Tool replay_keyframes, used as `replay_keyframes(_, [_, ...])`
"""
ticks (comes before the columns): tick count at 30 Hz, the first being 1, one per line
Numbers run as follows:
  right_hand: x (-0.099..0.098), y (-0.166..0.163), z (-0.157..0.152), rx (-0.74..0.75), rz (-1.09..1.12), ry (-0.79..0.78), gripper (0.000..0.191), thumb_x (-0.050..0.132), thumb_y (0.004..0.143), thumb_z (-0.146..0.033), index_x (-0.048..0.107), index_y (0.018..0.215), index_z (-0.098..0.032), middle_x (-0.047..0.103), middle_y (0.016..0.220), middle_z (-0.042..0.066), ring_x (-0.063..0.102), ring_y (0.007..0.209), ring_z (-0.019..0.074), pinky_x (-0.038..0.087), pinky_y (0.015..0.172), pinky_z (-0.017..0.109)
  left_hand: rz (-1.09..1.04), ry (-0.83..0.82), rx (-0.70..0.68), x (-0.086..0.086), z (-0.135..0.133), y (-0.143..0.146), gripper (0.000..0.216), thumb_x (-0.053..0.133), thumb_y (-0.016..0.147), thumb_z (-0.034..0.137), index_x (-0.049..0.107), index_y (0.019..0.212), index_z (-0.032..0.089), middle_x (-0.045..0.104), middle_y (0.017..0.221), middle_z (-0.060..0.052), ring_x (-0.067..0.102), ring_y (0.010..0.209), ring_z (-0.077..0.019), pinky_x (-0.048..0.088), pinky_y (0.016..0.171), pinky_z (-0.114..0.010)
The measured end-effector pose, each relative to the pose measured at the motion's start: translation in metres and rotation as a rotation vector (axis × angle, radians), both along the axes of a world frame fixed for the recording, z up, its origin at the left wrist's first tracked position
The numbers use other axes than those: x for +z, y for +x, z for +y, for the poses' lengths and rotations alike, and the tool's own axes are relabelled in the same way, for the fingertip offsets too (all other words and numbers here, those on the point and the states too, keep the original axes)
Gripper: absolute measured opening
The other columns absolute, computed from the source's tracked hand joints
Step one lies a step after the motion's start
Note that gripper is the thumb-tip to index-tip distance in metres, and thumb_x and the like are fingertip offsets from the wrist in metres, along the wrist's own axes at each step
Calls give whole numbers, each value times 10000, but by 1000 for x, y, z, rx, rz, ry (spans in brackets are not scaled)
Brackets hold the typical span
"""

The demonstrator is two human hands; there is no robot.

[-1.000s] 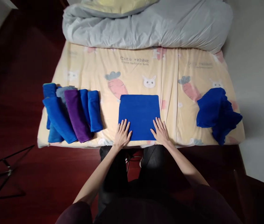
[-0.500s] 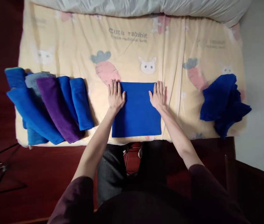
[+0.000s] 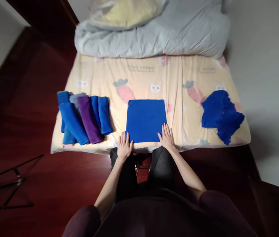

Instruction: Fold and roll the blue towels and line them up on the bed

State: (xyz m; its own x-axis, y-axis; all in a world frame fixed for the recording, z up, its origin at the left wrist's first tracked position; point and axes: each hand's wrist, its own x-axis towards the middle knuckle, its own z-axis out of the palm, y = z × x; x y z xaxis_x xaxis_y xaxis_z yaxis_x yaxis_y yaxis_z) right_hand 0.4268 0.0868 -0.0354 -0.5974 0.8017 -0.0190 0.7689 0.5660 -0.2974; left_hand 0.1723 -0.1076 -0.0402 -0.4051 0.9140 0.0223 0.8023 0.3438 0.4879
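We list a folded blue cloth [image 3: 146,120], square and flat, at the near edge of the bed [image 3: 183,89], centre. Our left hand [image 3: 125,147] lies flat, fingers spread, at its near left corner; our right hand [image 3: 167,137] lies flat, fingers spread, on its near right corner. Neither hand grips anything. To the left we note a row of rolled towels [image 3: 85,117], blue, grey and purple. To the right, a crumpled blue pile [image 3: 220,113]. At the far end, a grey duvet [image 3: 151,33].
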Motion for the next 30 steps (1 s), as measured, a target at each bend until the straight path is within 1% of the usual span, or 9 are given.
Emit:
replay_keyframes(3, [-7, 12, -28, -113, 36, 42, 704, 338, 1080, -444, 312, 1637, -14, 248, 1718, 223, 194, 1631, 301, 186, 1322, 540, -1, 21, 3, -5, -20, 0, 713, 419, 1033, 436, 272, 1643, 98, 254, 1712, -231, 163, 1624, -343, 209, 1303, -611])
replay_keyframes(6, [-15, 25, -59, -243, 167, 110, 644, 309, 1079, -411, 409, 1589, -31, 363, 1672, 231, 267, 1605, 314, 260, 1290, 566, -38, 68, 24, -10, -33, 0, 639, 433, 1012, 345, 352, 1597, 103, 397, 1647, -237, 275, 1597, -333, 286, 1288, -575])
replay_keyframes(10, [-20, 46, -81, -281, 319, 165, 544, 304, 1074, -353, 535, 1496, -99, 565, 1524, 202, 433, 1509, 288, 369, 1234, 534, -72, 145, 59, -9, -36, 0, 510, 452, 988, 274, 501, 1483, 161, 587, 1478, -196, 479, 1472, -315, 392, 1237, -530])
replay_keyframes(13, [-17, 58, -81, -245, 363, 155, 486, 336, 1055, -306, 604, 1419, -127, 658, 1397, 180, 542, 1384, 276, 435, 1177, 485, -84, 160, 40, -4, -33, 0, 460, 493, 956, 247, 571, 1405, 182, 647, 1378, -164, 556, 1362, -311, 437, 1193, -507])
replay_keyframes(16, [-15, 64, -77, -177, 369, 132, 467, 366, 1030, -257, 612, 1413, -154, 676, 1366, 158, 562, 1334, 265, 441, 1164, 469, -95, 150, 45, -1, -30, -5, 468, 517, 915, 209, 606, 1375, 192, 668, 1338, -150, 566, 1314, -315, 454, 1163, -504])
replay_keyframes(18, [-15, 64, -74, -173, 376, 125, 472, 387, 1012, -238, 603, 1425, -159, 668, 1380, 153, 555, 1334, 266, 438, 1161, 469, -105, 154, 48, -1, -29, -11, 482, 511, 902, 188, 621, 1371, 204, 672, 1351, -135, 561, 1301, -313, 449, 1162, -508])
replay_keyframes(21, [-15, 62, -67, -207, 411, 118, 473, 417, 986, -220, 607, 1414, -150, 670, 1376, 148, 560, 1311, 272, 445, 1148, 464, -141, 150, 44, -5, -26, -21, 533, 512, 876, 156, 626, 1394, 212, 702, 1326, -109, 567, 1274, -305, 454, 1155, -499])
replay_keyframes(25, [-16, 59, -58, -185, 446, 94, 454, 441, 952, -182, 646, 1356, -155, 695, 1328, 136, 578, 1266, 256, 461, 1131, 433, -202, 140, 37, -15, -20, -32, 593, 532, 835, 127, 631, 1415, 198, 745, 1210, -113, 600, 1209, -296, 493, 1103, -467])
replay_keyframes(30, [-16, 55, -49, -200, 468, 71, 487, 474, 894, -140, 656, 1345, -163, 728, 1228, 117, 606, 1208, 250, 479, 1110, 431, -205, 119, 60, -24, -10, -36, 588, 551, 796, 127, 685, 1360, 221, 749, 1131, -101, 620, 1121, -303, 499, 1068, -484])
